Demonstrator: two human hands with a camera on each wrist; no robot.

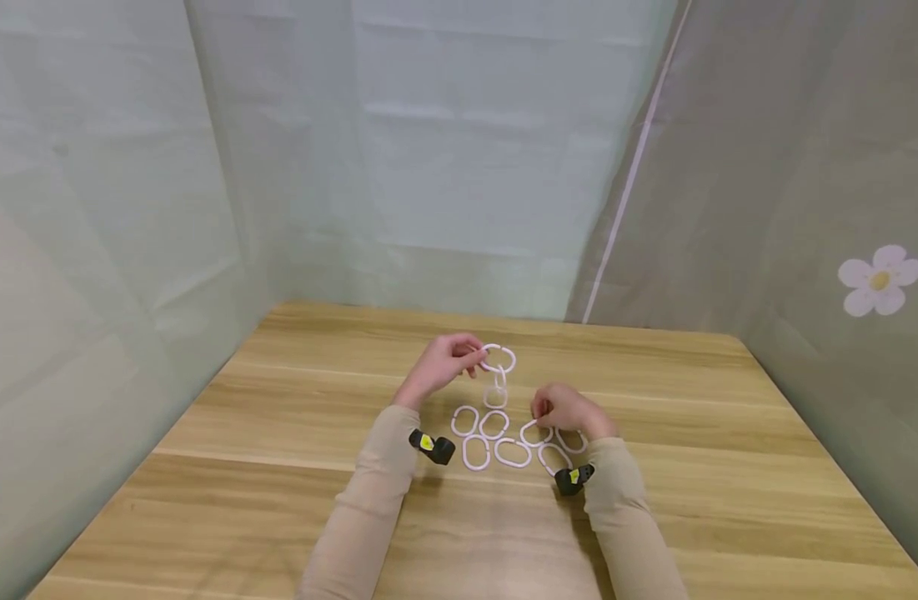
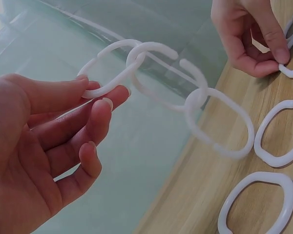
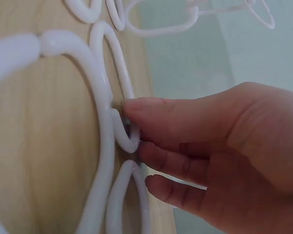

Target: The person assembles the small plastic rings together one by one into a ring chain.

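Note:
My left hand [image 1: 445, 362] is raised over the table and pinches a white oval plastic chain link [image 2: 118, 79] between thumb and fingers. Two more links dangle from it in a row: a middle link [image 2: 193, 73] with a visible gap in its loop, and a bottom link [image 2: 252, 131] close to the loose ones. Lower and to the right, my right hand [image 1: 571, 408] has thumb and fingertips on another white link [image 3: 119, 53] at the tabletop, pinching its edge. The far side of those fingers is hidden in the head view.
Several loose white links, among them one link [image 1: 477, 468] near the front, lie close together on the wooden table [image 1: 278, 500] between and below the hands. Pale curtains [image 1: 466, 167] hang behind the table and at both sides, one with a flower print [image 1: 879, 281].

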